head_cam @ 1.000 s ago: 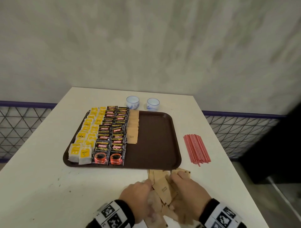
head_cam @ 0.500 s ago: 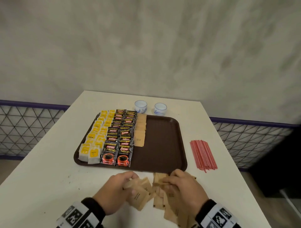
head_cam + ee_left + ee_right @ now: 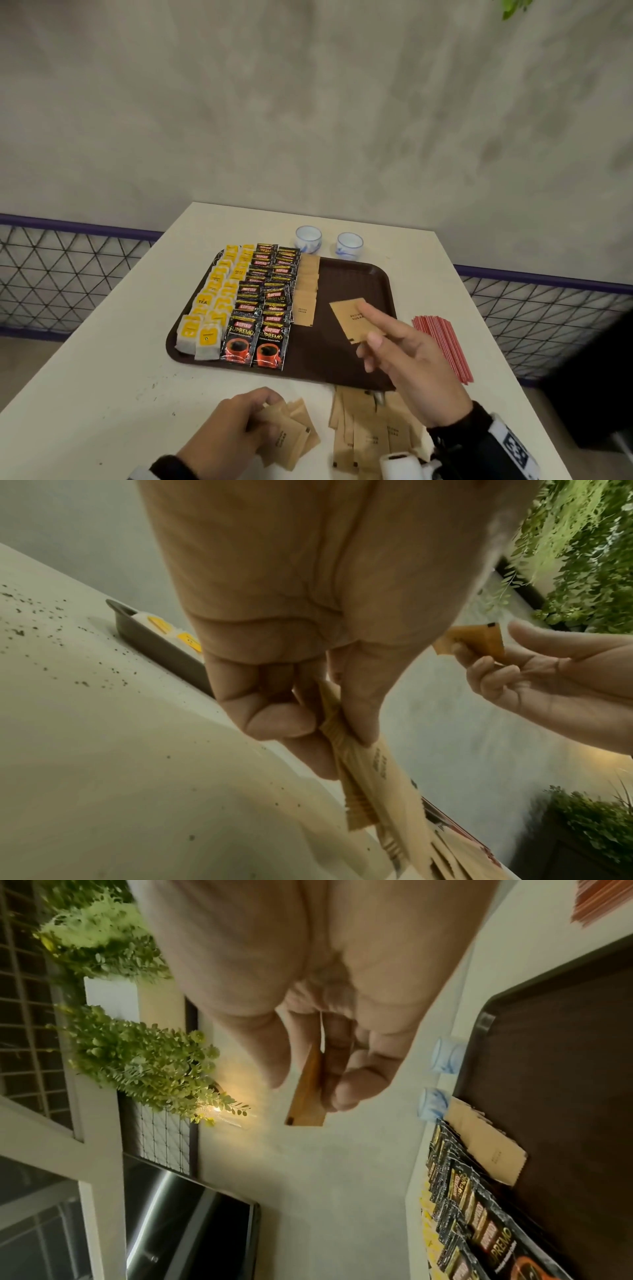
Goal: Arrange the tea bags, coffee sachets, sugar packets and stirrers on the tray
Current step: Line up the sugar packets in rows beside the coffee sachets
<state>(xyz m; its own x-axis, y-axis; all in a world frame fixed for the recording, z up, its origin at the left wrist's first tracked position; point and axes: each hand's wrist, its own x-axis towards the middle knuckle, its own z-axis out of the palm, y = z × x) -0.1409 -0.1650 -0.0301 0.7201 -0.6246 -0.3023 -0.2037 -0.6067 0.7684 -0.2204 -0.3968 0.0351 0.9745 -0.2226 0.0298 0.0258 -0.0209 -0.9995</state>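
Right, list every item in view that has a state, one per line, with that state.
tray: on the table, right half bare
tea bags: laid in rows on the tray
coffee sachets: laid in rows on the tray
sugar column: on the tray, short
single sugar packet: pinched by right hand, above the tray
sugar bundle: gripped by left hand
loose sugar packets: on the table
stirrers: on the table
cups: upright
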